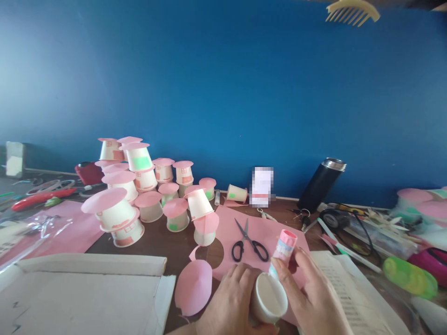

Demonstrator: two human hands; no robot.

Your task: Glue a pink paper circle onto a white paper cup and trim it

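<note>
My left hand (232, 300) is closed around a white paper cup (270, 300), whose round end faces up toward me. Pinched in my right hand (310, 291) is a glue stick (284, 246) with a pink end, its lower tip against the cup's rim. Left of my left hand lies a pink paper disc (193, 287). Black-handled scissors (248, 242) rest, blades apart, on a pink sheet (279, 228) beyond my hands. Several paper cups with pink disc tops (111, 209) stand stacked at the left, some with drawn windows and green patches.
An open white cardboard box (84, 293) fills the front left. A black bottle (321, 184) leans against the blue wall (223, 93). One cup (236, 193) lies on its side. Printed paper (344, 288), a green pouch (410, 278) and clutter lie at the right.
</note>
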